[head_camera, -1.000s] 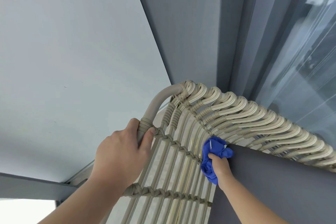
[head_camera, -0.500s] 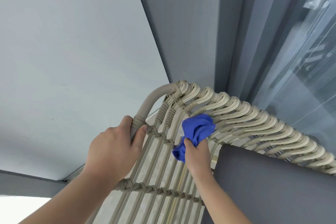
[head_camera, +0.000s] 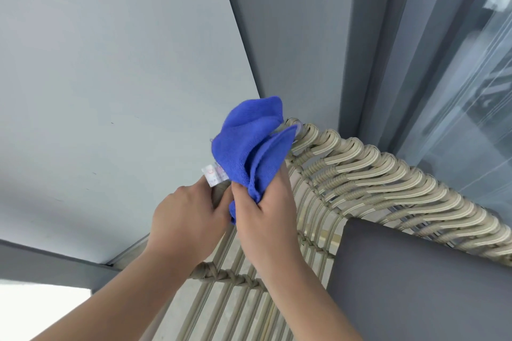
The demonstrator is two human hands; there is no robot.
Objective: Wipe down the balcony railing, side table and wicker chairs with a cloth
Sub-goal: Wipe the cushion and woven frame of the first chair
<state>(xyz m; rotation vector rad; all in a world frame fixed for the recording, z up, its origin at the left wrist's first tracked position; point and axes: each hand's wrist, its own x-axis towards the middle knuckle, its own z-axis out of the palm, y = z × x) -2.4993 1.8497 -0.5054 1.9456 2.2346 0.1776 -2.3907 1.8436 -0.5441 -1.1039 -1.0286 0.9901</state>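
Note:
A beige wicker chair (head_camera: 374, 174) fills the lower right, seen from above its backrest. My right hand (head_camera: 263, 213) grips a bunched blue cloth (head_camera: 246, 147) and holds it against the chair's top left corner, hiding the frame bend there. A white label (head_camera: 213, 176) sticks out of the cloth on the left. My left hand (head_camera: 188, 219) grips the chair's side frame just below that corner, touching the cloth and my right hand.
A dark grey cushion (head_camera: 415, 285) leans inside the chair at the lower right. A pale grey wall (head_camera: 110, 77) stands close behind the chair on the left. A dark door frame (head_camera: 388, 36) and glass pane (head_camera: 471, 91) rise at the right.
My right hand has carried the cloth up and left, from the woven inner backrest by the cushion to the chair's top left corner. My left hand has kept its hold on the frame.

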